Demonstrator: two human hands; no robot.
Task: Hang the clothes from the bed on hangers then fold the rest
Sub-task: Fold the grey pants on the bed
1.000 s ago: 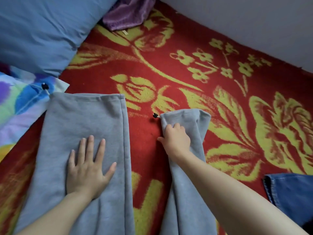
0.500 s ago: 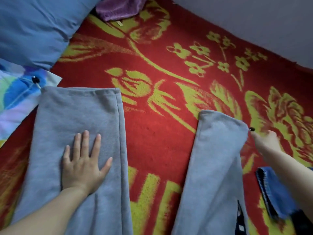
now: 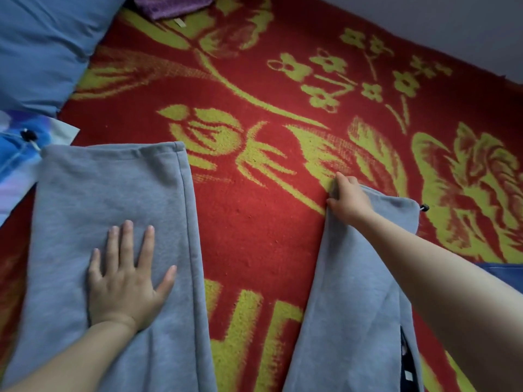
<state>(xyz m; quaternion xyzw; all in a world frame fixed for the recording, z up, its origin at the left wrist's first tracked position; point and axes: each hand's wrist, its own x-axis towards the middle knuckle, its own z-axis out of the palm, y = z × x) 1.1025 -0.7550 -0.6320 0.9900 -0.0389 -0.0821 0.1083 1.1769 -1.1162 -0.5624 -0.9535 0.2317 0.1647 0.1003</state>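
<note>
Seen from above: a red blanket (image 3: 254,236) with yellow flowers, and spread over its lower half, grey trousers (image 3: 158,349), legs apart, hems toward 12 o'clock. At 8 o'clock, flat on one leg (image 3: 85,207), the left hand (image 3: 124,287), fingers straight and spread, pressing the cloth, gripping nothing. At 3 o'clock, on the inner hem corner of the other leg (image 3: 353,292), the right hand (image 3: 351,199), fingers curled round the fabric edge. Just off that hem's outer corner, a black cord stopper (image 3: 424,207). At 10 o'clock a blue pillow (image 3: 42,43); at 11 o'clock a purple cloth (image 3: 169,7); at 9 o'clock a patterned sheet (image 3: 11,159); at 4 o'clock, beyond the right forearm, a strip of blue denim (image 3: 503,271).
</note>
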